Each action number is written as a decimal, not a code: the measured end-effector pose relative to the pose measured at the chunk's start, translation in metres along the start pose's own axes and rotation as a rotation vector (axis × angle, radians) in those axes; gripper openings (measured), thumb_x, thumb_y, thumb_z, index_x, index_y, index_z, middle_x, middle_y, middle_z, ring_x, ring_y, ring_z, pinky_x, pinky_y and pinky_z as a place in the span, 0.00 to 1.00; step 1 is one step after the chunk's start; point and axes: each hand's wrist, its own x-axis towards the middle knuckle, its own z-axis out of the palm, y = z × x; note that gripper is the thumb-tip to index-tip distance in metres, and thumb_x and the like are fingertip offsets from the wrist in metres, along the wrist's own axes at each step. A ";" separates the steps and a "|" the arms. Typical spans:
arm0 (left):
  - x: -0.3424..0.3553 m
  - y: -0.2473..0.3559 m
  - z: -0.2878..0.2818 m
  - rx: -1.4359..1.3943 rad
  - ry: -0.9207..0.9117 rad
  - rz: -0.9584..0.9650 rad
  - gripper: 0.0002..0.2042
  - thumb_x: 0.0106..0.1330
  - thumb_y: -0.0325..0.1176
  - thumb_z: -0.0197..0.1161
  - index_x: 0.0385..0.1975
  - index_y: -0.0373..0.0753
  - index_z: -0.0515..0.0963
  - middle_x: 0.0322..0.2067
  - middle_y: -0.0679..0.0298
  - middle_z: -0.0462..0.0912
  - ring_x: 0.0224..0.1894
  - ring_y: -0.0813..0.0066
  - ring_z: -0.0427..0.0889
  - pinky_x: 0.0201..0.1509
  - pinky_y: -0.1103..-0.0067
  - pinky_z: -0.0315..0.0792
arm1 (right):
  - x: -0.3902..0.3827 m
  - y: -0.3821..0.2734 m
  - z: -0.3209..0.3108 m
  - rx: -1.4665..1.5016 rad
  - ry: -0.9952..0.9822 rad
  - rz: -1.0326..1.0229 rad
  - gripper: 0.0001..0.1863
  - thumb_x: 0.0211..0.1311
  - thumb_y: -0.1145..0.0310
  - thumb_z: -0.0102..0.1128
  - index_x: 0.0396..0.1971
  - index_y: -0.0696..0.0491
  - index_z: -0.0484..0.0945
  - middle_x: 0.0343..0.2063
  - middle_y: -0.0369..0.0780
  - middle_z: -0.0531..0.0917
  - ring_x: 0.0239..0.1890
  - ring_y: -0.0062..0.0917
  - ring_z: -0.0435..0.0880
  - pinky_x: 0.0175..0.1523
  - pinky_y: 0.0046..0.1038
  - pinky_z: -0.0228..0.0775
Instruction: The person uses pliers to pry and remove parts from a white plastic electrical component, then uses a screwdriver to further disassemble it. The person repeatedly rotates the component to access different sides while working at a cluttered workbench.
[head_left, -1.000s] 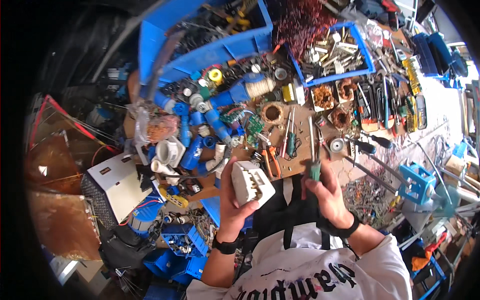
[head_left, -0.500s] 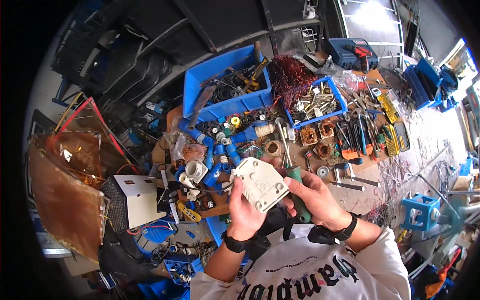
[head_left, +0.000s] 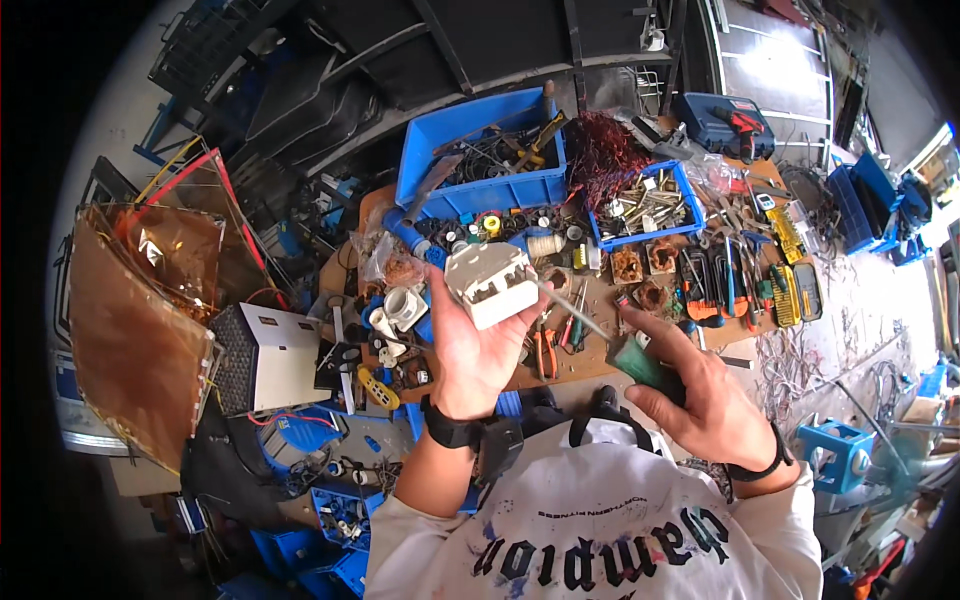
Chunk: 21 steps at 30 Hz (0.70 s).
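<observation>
My left hand holds a white plastic box-shaped part up in its palm, open side facing me. My right hand grips a screwdriver by its dark green handle. Its thin metal shaft slants up and left, and the tip meets the right edge of the white part. Both wrists wear dark bands. The hands hover above a cluttered workbench.
A large blue bin of tools and a smaller blue bin of metal parts sit at the back, with tangled copper wire between. Pliers and screwdrivers lie right. A white metal case and amber panel stand left.
The view has tilted up and the hands have risen. The white part has turned its open side toward me, and the screwdriver tip has come to its right edge.
</observation>
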 end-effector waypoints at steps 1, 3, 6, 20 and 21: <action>0.001 -0.001 0.000 0.004 -0.025 -0.008 0.33 0.72 0.62 0.36 0.54 0.37 0.71 0.47 0.52 0.81 0.49 0.54 0.81 0.56 0.54 0.77 | -0.001 -0.003 -0.003 -0.015 -0.020 -0.009 0.34 0.60 0.72 0.61 0.66 0.54 0.61 0.35 0.49 0.82 0.34 0.42 0.82 0.42 0.36 0.73; 0.002 -0.003 0.001 0.012 -0.076 -0.023 0.32 0.73 0.60 0.39 0.56 0.36 0.72 0.49 0.51 0.80 0.51 0.51 0.80 0.58 0.53 0.74 | 0.000 -0.007 -0.008 -0.045 -0.058 -0.030 0.31 0.60 0.70 0.60 0.63 0.57 0.62 0.31 0.51 0.82 0.35 0.50 0.83 0.40 0.41 0.73; 0.001 -0.010 0.013 0.134 0.035 0.027 0.31 0.73 0.62 0.37 0.54 0.40 0.72 0.47 0.55 0.81 0.49 0.54 0.81 0.57 0.53 0.75 | 0.000 -0.008 -0.007 -0.096 0.003 -0.136 0.28 0.58 0.72 0.60 0.60 0.60 0.65 0.37 0.54 0.81 0.38 0.51 0.81 0.42 0.42 0.73; 0.012 -0.018 0.023 0.255 0.107 0.090 0.33 0.73 0.62 0.34 0.54 0.37 0.72 0.51 0.54 0.79 0.48 0.58 0.80 0.51 0.57 0.77 | 0.015 -0.047 -0.034 -0.307 -0.061 -0.153 0.23 0.58 0.75 0.57 0.55 0.65 0.70 0.38 0.55 0.82 0.40 0.49 0.82 0.44 0.40 0.74; 0.012 -0.018 0.020 0.240 0.074 0.089 0.33 0.73 0.62 0.34 0.54 0.37 0.72 0.52 0.54 0.79 0.49 0.58 0.80 0.51 0.57 0.77 | 0.018 -0.051 -0.038 -0.312 -0.118 -0.091 0.24 0.57 0.76 0.57 0.55 0.65 0.70 0.38 0.55 0.82 0.40 0.47 0.83 0.44 0.37 0.74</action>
